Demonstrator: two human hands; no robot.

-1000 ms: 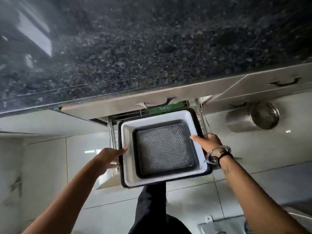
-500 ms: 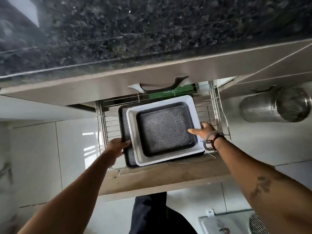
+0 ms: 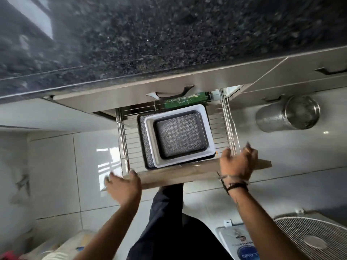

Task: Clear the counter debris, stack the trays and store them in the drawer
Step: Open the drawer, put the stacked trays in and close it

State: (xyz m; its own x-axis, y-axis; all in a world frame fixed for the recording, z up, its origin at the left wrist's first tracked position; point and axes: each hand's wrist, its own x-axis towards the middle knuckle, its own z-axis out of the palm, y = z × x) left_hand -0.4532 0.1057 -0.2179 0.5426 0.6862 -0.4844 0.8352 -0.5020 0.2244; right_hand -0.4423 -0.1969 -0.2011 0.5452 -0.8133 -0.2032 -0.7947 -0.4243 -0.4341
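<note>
A stack of trays lies in the pulled-out wire drawer (image 3: 228,119): a dark patterned tray (image 3: 145,145) at the bottom, a white tray (image 3: 150,136) on it, and a smaller dark patterned tray (image 3: 180,136) nested on top. The drawer's wooden front panel (image 3: 176,175) runs across below the stack. My left hand (image 3: 124,186) rests with spread fingers against the panel's left end. My right hand (image 3: 237,162) lies over the panel's right end, fingers apart. Neither hand touches the trays.
The black speckled granite counter (image 3: 169,38) fills the top. A green box (image 3: 185,100) sits at the drawer's back. A perforated steel canister (image 3: 287,114) lies on the tiled floor at right. A fan grille (image 3: 311,239) is at bottom right. My dark trouser leg (image 3: 169,212) stands below the drawer.
Both hands have let go of the tray stack, which now rests in the drawer. They have moved down onto the drawer's wooden front panel.
</note>
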